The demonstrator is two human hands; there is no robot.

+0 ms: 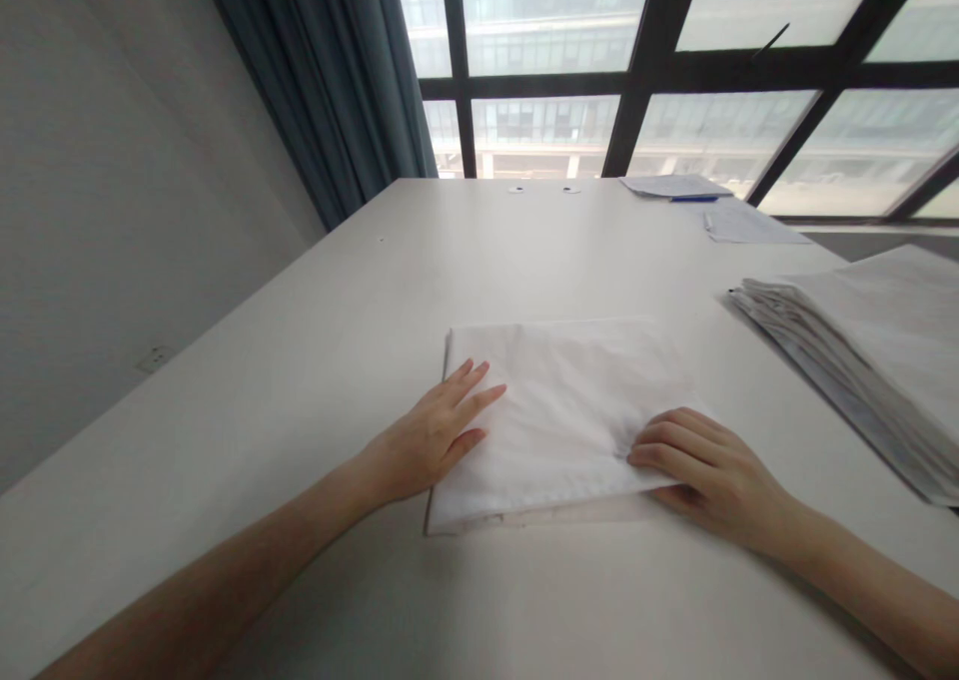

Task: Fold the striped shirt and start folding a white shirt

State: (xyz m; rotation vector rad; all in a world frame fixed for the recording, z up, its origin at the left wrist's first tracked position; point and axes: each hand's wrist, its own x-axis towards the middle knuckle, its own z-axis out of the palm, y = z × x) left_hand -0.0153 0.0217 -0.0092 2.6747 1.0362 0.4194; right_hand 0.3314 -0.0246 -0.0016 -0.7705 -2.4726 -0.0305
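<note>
A folded white cloth (pixel 554 400) lies flat on the white table in front of me, its near edge showing more than one layer. My left hand (pixel 442 425) rests on the cloth's left side with the fingers spread. At the near right corner, my right hand (pixel 704 470) pinches the cloth, with the fingers bent on top and the thumb under the edge. Small creases gather in the fabric by those fingertips.
A thick stack of folded white cloths (pixel 884 331) lies to the right on the white table (pixel 315 360). Papers (pixel 666 186) and a blue pen (pixel 693 199) are at the far right, near the window. A grey wall and a blue curtain (pixel 337 71) border the left side.
</note>
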